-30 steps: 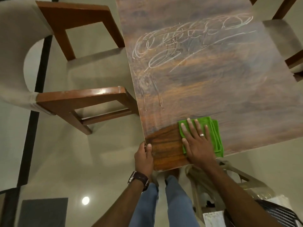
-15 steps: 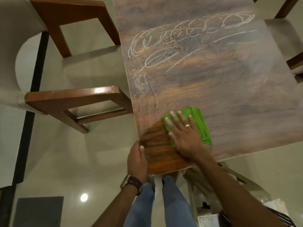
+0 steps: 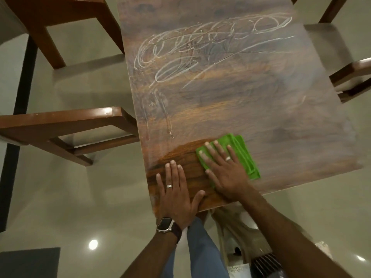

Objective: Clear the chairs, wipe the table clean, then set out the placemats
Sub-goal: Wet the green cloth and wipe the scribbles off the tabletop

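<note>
A dusty brown wooden table [image 3: 261, 109] fills the middle of the view, with white scribbled streaks [image 3: 200, 49] across its far half. Its near left corner is darker and shiny. A folded green cloth [image 3: 244, 155] lies flat near the table's front edge. My right hand [image 3: 222, 171] presses down on the cloth with fingers spread. Just left of it, my left hand [image 3: 176, 193] rests flat and open on the shiny corner, wearing a ring and a wristwatch.
A wooden chair [image 3: 66, 129] with a pale seat stands at the table's left side. Another wooden chair [image 3: 349, 77] shows at the right edge. A beige plastic chair [image 3: 241, 231] sits under the table's near edge, beside my legs. The floor is glossy tile.
My left hand has left the table's edge and now lies flat on the tabletop. My right hand with the cloth slid left, then back toward the right.
</note>
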